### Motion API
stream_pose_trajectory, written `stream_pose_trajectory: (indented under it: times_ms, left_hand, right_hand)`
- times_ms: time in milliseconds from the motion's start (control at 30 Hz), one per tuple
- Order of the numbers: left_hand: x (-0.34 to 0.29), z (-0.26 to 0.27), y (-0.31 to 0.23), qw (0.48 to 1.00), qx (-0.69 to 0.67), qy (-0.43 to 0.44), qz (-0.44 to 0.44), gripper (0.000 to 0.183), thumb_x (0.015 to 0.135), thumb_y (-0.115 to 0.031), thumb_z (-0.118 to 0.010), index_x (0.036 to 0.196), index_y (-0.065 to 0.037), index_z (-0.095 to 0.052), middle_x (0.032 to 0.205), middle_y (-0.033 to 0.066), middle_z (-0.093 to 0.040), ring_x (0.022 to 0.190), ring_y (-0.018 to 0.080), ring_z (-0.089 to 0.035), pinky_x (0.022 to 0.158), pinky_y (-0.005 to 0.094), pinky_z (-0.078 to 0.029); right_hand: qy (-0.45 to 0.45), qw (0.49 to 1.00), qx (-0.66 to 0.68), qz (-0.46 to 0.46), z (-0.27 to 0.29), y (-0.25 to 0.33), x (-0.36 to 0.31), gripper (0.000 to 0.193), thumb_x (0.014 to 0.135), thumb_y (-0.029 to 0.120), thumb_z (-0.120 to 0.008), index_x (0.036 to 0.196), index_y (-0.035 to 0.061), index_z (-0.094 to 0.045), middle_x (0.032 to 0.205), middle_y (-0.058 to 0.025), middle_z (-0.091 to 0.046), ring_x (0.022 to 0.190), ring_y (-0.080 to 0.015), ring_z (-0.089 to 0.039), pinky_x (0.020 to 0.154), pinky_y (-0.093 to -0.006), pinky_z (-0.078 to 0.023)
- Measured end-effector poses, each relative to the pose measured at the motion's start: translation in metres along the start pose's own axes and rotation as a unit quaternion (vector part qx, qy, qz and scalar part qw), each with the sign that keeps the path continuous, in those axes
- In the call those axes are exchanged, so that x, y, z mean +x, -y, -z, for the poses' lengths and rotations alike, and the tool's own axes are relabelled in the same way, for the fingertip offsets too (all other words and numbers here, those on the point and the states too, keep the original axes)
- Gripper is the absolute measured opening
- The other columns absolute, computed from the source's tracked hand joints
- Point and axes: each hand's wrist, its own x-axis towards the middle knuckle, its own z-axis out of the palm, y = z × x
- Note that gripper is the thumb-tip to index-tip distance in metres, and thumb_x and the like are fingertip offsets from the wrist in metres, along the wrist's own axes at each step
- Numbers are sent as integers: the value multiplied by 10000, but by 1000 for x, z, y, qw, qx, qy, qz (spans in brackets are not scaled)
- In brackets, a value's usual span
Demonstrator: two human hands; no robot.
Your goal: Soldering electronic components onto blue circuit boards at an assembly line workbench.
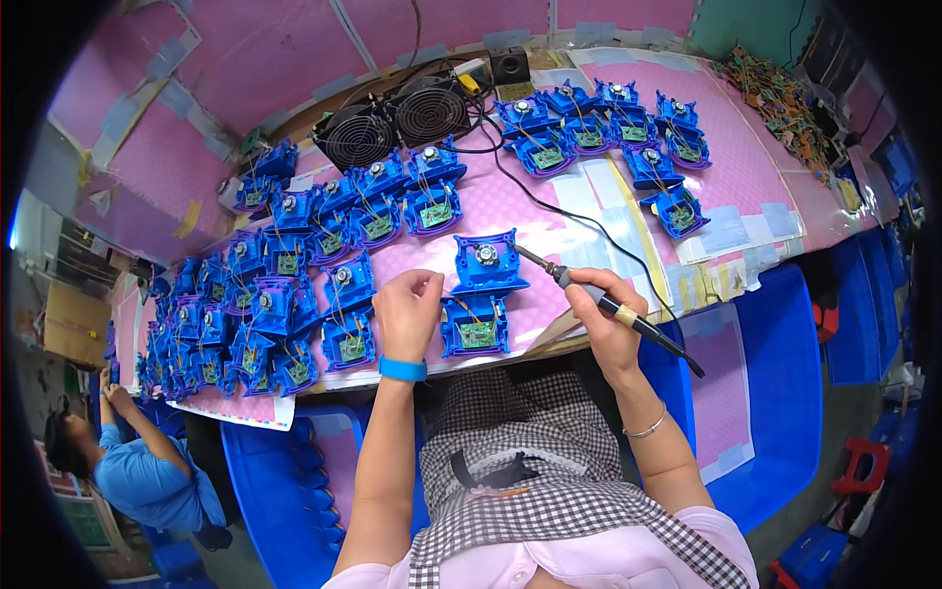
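Observation:
My right hand (606, 319) grips a soldering iron (633, 321) by its dark handle, which has a band of tape. The iron's thin tip points left at the upper half of a blue plastic housing (488, 260), which has a round metal part in its middle. In front of it lies the matching half with a green circuit board (477, 335), and thin wires run between the two. To the left of these halves, my left hand (406, 312) is closed with its fingertips together. Whatever it may pinch is too small to make out.
Several similar blue housings (265, 304) crowd the table's left, with another group (589, 128) at the back right. Two black fans (432, 110) stand behind. The iron's black cord (559, 208) crosses the table. Blue bins (775, 363) stand below; a co-worker (162, 471) is at left.

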Motion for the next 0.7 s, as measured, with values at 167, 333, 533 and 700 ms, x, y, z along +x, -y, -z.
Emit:
stream_pose_trajectory:
  times_ms: [167,333,533,700]
  left_hand:
    - [-10,-2,-30,998,-41,-13,-45,171,828,-149,-721,836,21,-708,706,82,-698,639,61,-609,586,210,-472]
    - [-3,-19,-27,988,-146,5,-43,124,796,-126,-736,839,-12,-718,777,62,-710,650,70,-598,593,234,-468]
    - [-4,-21,-27,988,3,-5,-157,124,770,-118,-727,829,-9,-729,792,104,-716,683,182,-668,624,299,-507]
    - [-4,-23,-33,990,43,19,-136,119,767,-119,-708,812,-11,-733,778,130,-710,682,224,-678,638,332,-524]
  right_hand:
    - [30,997,-34,59,0,-4,4,187,819,44,-703,994,-20,-687,809,-48,-662,617,-53,-543,536,-202,-408]
    - [34,996,-78,30,-11,6,4,158,803,87,-724,942,12,-724,630,-9,-643,547,-43,-510,495,-225,-352]
    - [28,998,-59,23,-17,4,4,164,793,92,-731,932,5,-723,765,-54,-709,582,-64,-557,539,-218,-416]
    - [33,997,-66,24,-19,1,5,162,794,81,-723,933,-4,-721,816,-80,-720,630,-89,-602,577,-221,-450]
